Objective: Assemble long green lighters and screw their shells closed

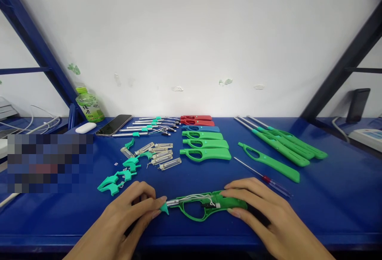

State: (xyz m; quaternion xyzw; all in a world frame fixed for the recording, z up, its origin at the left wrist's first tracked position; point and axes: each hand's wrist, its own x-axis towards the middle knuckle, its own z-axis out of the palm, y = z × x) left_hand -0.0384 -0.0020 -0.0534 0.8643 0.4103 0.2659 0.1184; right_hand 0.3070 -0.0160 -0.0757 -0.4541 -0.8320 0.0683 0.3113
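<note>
With our left fingers (155,208) pinching the teal plastic collar (164,208) and our right fingers (235,211) gripping the open green plastic lighter shell (195,206) on the blue worktop (167,228), uneven pulling could dislodge its loose white wires (197,197).

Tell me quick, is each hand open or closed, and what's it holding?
Left hand: closed, pinching the teal bit.
Right hand: closed on the wide end of the green shell.

blurred patch (44,163): contents hidden | bottle label (91,111): illegible | 2 forearms (97,230): cropped
</note>
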